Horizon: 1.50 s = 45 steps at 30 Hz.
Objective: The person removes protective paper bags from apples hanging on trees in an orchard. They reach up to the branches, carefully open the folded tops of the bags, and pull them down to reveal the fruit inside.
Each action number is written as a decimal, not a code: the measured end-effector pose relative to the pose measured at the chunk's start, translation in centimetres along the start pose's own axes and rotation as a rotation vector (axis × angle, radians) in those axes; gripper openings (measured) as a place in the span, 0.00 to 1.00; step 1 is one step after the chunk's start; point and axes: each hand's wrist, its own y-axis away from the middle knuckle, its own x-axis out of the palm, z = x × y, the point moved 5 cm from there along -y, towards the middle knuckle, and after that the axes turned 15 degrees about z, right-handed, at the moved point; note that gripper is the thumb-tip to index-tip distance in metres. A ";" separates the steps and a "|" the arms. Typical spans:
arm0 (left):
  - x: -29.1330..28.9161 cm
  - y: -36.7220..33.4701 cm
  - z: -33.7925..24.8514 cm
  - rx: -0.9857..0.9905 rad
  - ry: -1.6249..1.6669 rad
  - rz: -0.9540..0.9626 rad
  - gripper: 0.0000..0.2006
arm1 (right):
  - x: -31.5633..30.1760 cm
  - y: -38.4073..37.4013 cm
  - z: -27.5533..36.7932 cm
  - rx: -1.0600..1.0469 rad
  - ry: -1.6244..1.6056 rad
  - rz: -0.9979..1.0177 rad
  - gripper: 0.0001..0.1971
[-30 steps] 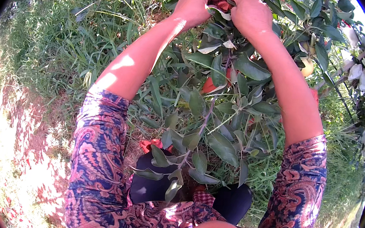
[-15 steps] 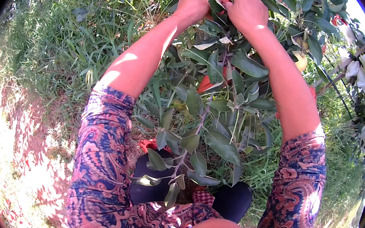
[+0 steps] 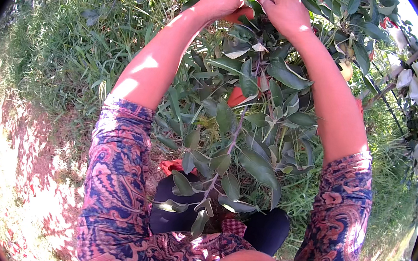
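Note:
Both arms reach to the top of the view, where my hands meet among the leaves of a branch. My left hand (image 3: 226, 1) is closed, its fingertips pinching near a small red edge between the hands. An orange-red, paper-like wrapper (image 3: 240, 15) shows just under that hand. My right hand (image 3: 286, 12) is closed too, thumb and fingers pinched at the same red edge. Leaves partly cover the fingertips. Below the hands hangs a leafy branch (image 3: 234, 133), and another red wrapper (image 3: 236, 96) shows between its leaves.
A yellowish fruit (image 3: 346, 71) hangs beside my right forearm. White bags (image 3: 415, 78) hang on foliage at the far right. Tall grass (image 3: 76, 40) covers the left, with bare, sunlit ground (image 3: 27, 162) nearer. Red scraps (image 3: 171, 166) lie by my dark-clad knees.
My left hand has shifted slightly, and more of the orange-red wrapper now shows beneath it. The right hand has tilted a little, and the branch has moved slightly rightward.

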 end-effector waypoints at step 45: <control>3.8 2.1 7.2 0.150 0.471 -0.110 0.37 | 1.3 5.2 -4.3 0.000 -0.411 -0.030 0.20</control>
